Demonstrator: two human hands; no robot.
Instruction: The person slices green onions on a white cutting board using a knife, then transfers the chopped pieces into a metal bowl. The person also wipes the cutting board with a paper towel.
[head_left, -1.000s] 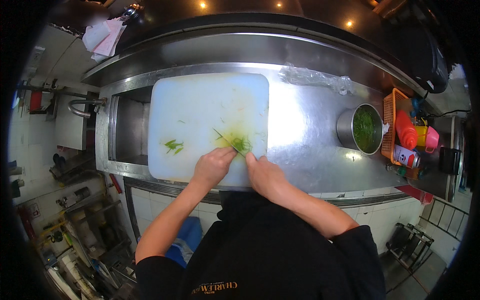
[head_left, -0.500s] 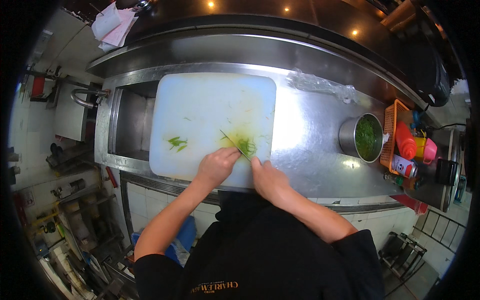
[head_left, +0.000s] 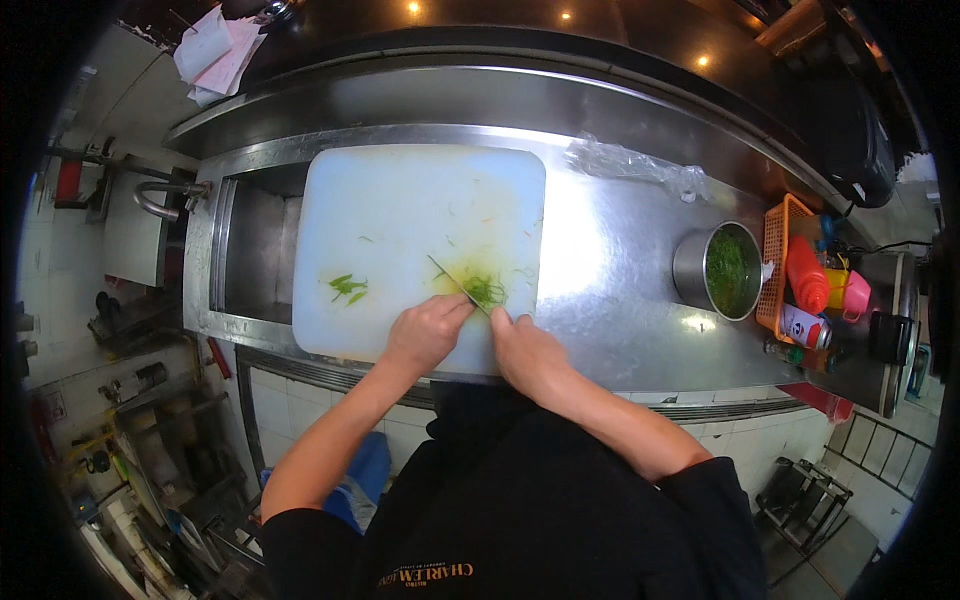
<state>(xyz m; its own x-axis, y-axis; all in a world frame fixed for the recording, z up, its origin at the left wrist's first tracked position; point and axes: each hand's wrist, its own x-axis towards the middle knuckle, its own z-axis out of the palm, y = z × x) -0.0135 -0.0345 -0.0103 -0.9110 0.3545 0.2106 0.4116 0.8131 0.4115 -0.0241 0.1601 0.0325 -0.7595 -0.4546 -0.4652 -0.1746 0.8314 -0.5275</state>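
Observation:
A large white cutting board [head_left: 400, 200] lies on the steel counter. My right hand [head_left: 527, 352] is closed round a knife [head_left: 451, 279], whose thin blade slants up and left across the board. Close against the blade, my left hand [head_left: 428, 332] is closed, its fingers curled down onto the board; what lies under them is hidden. Finely cut green leaves [head_left: 487, 291] are heaped along the blade's right side. Farther left sits a small group of green leaf pieces [head_left: 347, 289], apart from both hands. A few thin shreds are scattered over the board.
A sink basin [head_left: 262, 245] with a curved tap [head_left: 155, 200] adjoins the board's left side. To the right stand a metal pot [head_left: 692, 268] containing chopped greens and an orange basket [head_left: 775, 262] beside a red squeeze bottle [head_left: 806, 275]. Clear plastic wrap [head_left: 640, 165] lies at the counter's back.
Both hands and the knife stay close together at the same part of the board, with only a slight shift of the blade. The whole view has moved a little to the left.

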